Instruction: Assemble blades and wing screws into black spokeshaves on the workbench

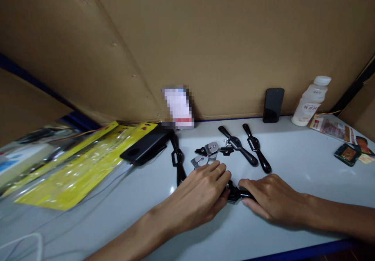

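Low over the front of the table, a black spokeshave (233, 193) is held between my two hands. My left hand (208, 188) has its fingers closed around the body's left side, hiding that handle. My right hand (271, 198) grips the right handle between thumb and fingers. Just beyond the left hand lie grey slotted blades (212, 148), a small black cap piece (227, 151) and some small screws (225, 142). Three more spokeshave bodies lie behind: one on the left (177, 157), one in the middle (238, 145) and one on the right (258, 149).
Yellow-backed plastic packaging (76, 171) covers the left side, beside a black box-like device (146, 145). A lit phone (179, 106), a dark phone (273, 105) and a bottle (309, 102) stand by the cardboard wall (219, 50). Food packets (347, 154) lie at right.
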`<state>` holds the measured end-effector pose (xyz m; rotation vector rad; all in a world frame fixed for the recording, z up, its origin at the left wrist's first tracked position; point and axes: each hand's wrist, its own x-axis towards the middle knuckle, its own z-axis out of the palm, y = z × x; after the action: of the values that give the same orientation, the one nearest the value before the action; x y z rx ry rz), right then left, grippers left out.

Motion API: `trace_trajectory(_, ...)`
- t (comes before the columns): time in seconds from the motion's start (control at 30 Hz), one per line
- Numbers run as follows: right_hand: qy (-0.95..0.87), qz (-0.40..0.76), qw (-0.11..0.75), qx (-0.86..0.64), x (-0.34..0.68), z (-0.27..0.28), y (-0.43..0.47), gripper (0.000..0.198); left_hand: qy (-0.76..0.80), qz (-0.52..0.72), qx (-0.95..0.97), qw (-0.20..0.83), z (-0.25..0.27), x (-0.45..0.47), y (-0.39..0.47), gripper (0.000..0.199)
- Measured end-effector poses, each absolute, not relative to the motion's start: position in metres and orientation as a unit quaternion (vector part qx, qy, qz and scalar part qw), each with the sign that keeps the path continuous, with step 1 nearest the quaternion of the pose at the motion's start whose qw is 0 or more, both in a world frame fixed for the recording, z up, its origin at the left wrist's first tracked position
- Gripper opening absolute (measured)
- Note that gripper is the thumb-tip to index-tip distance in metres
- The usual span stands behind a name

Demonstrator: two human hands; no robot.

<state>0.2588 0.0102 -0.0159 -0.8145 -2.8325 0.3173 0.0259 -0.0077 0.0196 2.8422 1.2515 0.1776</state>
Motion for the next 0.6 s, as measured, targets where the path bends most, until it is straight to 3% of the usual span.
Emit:
trace_trajectory(0.27,-0.952,0.103,0.086,-0.275,0.2593,-0.0162,0.0095,0.027,0.382,0.048,0.923,0.014,0.0227,0.0243,-0.008,0.011)
trace_trajectory(0.6,-0.954,0.104,0.072,-0.271,0.2592,-0.0143,0.0098,0.025,0.328,0.037,0.944,0.018,0.0228,0.0221,-0.0079,0.028)
